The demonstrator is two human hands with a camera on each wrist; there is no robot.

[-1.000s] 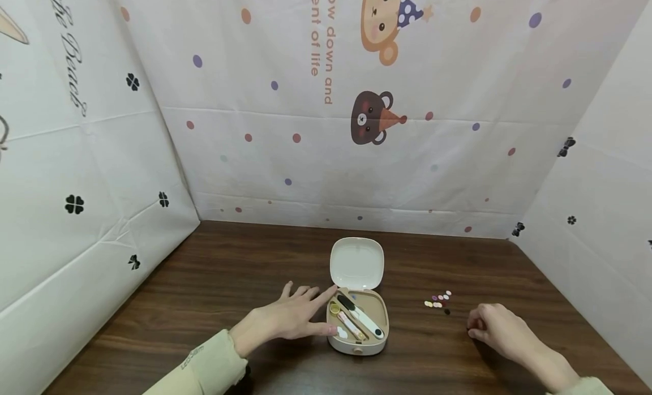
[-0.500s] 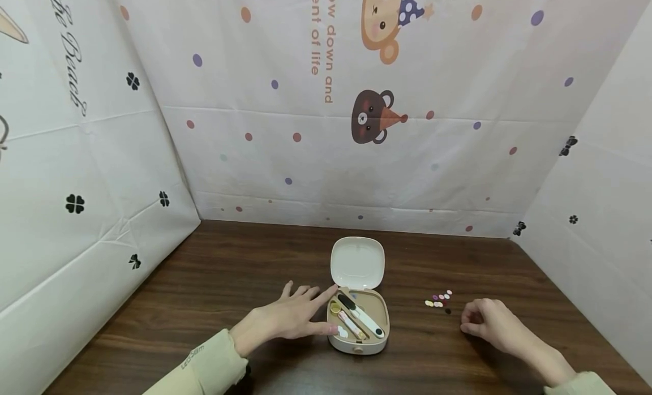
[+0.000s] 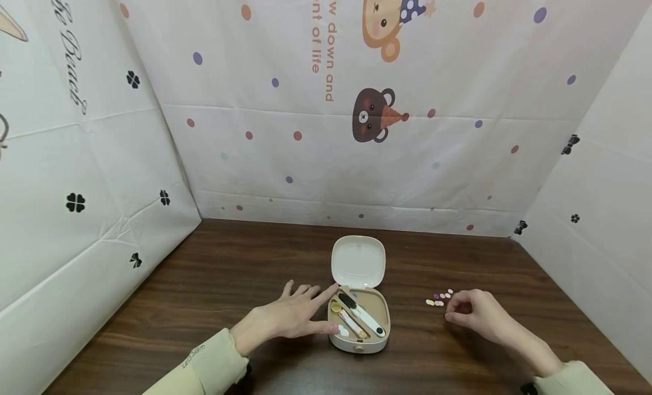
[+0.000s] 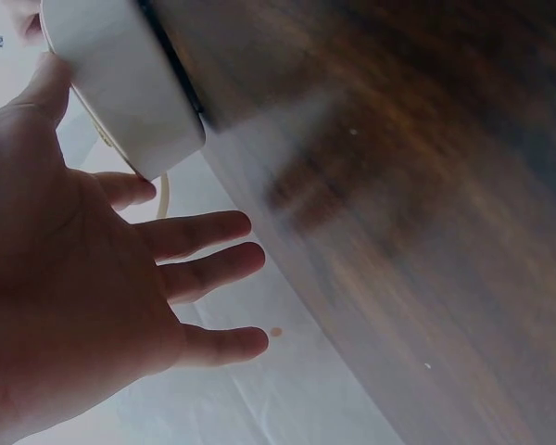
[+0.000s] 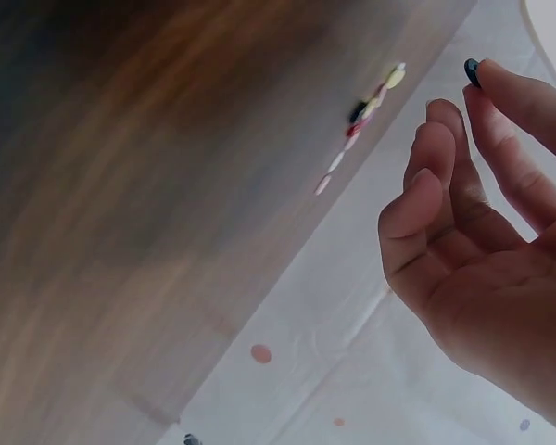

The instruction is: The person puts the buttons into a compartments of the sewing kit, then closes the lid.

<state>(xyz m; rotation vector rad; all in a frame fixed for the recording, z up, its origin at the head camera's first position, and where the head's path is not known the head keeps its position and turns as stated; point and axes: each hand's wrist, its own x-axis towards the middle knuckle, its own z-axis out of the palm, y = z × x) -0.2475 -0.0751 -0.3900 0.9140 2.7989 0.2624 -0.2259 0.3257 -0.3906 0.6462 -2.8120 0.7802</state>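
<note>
L hand (image 3: 290, 318): fingers spread, touching lidded case (image 3: 343, 345); R hand (image 3: 479, 316): pinching sm. dark disc (image 5: 472, 73) nr. other discs (image 3: 439, 303) on table (image 3: 254, 259).

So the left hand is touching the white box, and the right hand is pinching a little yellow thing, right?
The colour is wrong: the right wrist view shows the right hand pinching a little dark thing, not a yellow one. The left hand is touching the white box, as you said.
</note>
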